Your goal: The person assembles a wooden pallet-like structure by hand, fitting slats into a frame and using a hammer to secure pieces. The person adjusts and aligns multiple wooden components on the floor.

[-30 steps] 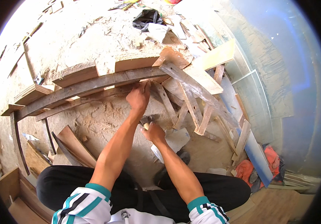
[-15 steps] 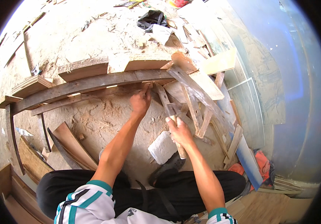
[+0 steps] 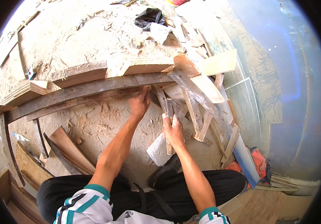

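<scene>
My left hand (image 3: 139,103) reaches to the underside of a long dark wooden bench frame (image 3: 93,85) on its side. Its fingers are closed, with the fingertips at the lower rail; whatever they pinch is too small to make out. My right hand (image 3: 174,130) grips the wooden handle (image 3: 169,147) of a hammer, its dark metal head (image 3: 171,106) partly lost against the wood behind. That head is close to a short frame leg (image 3: 161,98). A whitish block (image 3: 158,151) lies on the floor just below my right hand.
Planks (image 3: 82,72) lie along the frame's far side. Crossed legs (image 3: 201,97) stand at its right end. A handsaw blade (image 3: 61,155) and boards (image 3: 72,147) lie at left. A black plastic bag (image 3: 149,18) sits farther off; a bluish sheet panel (image 3: 291,112) borders the right.
My right hand and the hammer have shifted slightly left, and the handle stands more upright. The left hand stays at the rail. The whole view has shifted a little.
</scene>
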The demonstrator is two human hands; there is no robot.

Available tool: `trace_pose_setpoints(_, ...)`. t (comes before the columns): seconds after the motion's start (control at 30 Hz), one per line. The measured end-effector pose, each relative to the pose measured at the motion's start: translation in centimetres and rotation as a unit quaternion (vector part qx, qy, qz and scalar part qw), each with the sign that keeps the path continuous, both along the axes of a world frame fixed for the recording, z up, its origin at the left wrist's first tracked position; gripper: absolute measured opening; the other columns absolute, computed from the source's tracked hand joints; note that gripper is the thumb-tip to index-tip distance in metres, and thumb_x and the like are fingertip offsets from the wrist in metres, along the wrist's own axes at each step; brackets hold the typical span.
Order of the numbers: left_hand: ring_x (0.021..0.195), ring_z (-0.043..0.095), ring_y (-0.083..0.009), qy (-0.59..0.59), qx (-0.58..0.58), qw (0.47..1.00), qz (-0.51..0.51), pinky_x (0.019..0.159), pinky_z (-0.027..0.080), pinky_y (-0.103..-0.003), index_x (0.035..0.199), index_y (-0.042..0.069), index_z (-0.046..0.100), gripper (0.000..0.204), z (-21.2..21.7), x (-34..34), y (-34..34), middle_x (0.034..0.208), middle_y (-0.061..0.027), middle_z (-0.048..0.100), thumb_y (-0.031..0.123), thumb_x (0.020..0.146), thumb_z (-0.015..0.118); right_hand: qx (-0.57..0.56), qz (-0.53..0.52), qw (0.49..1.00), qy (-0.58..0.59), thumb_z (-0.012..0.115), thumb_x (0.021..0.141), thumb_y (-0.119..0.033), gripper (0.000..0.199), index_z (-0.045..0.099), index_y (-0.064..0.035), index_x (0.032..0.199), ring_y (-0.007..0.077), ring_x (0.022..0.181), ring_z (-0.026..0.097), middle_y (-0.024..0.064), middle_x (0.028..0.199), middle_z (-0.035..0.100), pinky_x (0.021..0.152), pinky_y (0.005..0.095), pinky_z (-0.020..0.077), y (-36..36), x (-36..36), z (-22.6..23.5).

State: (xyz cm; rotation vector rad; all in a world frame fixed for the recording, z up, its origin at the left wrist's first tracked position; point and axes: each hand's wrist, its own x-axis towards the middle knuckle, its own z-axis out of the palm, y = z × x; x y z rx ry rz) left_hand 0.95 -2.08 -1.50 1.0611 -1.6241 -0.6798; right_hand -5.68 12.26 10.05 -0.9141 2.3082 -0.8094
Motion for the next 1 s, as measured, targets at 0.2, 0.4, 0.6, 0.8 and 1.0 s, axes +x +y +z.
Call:
trace_pose_setpoints(0.2,0.062,0.065,-0.0309,-0.023,-0.012,1.0,-0.006,0.052,0.049,-0.039,0.106,0.014,0.068,0.027,0.2,0.3,-0.2,0.076,-0.0135,0.068,0.006,0.08,0.068,0.019,-0.011,1.0,-0.007,0.056,0.092,-0.034,0.04,0.055,0.0049,0.098,0.0402,0.073,0.06,0.0245,0.077,0.061,0.066,0.0465,0.0461,0.4,0.0,-0.1)
trace_pose_setpoints(0.4,0.061,0.066,-0.0304,-0.01,-0.026,1.0,-0.008,0.052,0.05,-0.038,0.104,0.014,0.068,0.022,0.2,-0.3,-0.4,0.076,-0.0136,0.068,0.008,0.082,0.068,-0.019,0.022,0.999,0.04,0.056,0.096,-0.037,0.039,0.052,0.0006,0.088,0.0152,0.041,0.053,0.0058,0.056,0.054,0.041,0.0331,0.0433,1.7,-0.8,-2.2)
trace_pose_setpoints(0.6,0.064,0.068,-0.028,-0.042,-0.025,0.999,-0.019,0.054,0.051,-0.036,0.104,0.015,0.069,0.021,-0.8,0.0,-0.7,0.079,-0.0119,0.069,0.01,0.084,0.068,-0.051,0.027,0.995,0.081,0.054,0.096,-0.036,0.04,0.055,0.0039,0.095,0.0314,0.062,0.063,0.0173,0.066,0.06,0.061,0.0447,0.048,-0.2,0.2,-0.8)
trace_pose_setpoints(0.8,0.064,0.068,-0.0275,-0.026,-0.027,0.999,-0.03,0.053,0.051,-0.036,0.105,0.017,0.069,0.023,-0.5,-0.1,-0.6,0.08,-0.0113,0.07,0.01,0.084,0.067,-0.048,0.062,0.99,0.119,0.053,0.095,-0.034,0.047,0.048,0.005,0.121,0.0478,0.093,0.061,0.0312,0.097,0.063,0.078,0.0514,0.0473,-2.7,-0.6,-0.7)
trace_pose_setpoints(1.0,0.063,0.067,-0.028,-0.039,0.011,0.998,-0.043,0.055,0.052,-0.038,0.113,0.02,0.067,0.039,-1.1,0.4,-0.7,0.079,-0.0099,0.07,0.011,0.076,0.068,-0.006,0.03,0.998,0.049,0.052,0.096,-0.043,0.059,0.044,0.0019,0.133,0.0378,0.082,0.063,0.0223,0.083,0.065,0.079,0.0477,0.0467,-5.2,1.1,1.1)
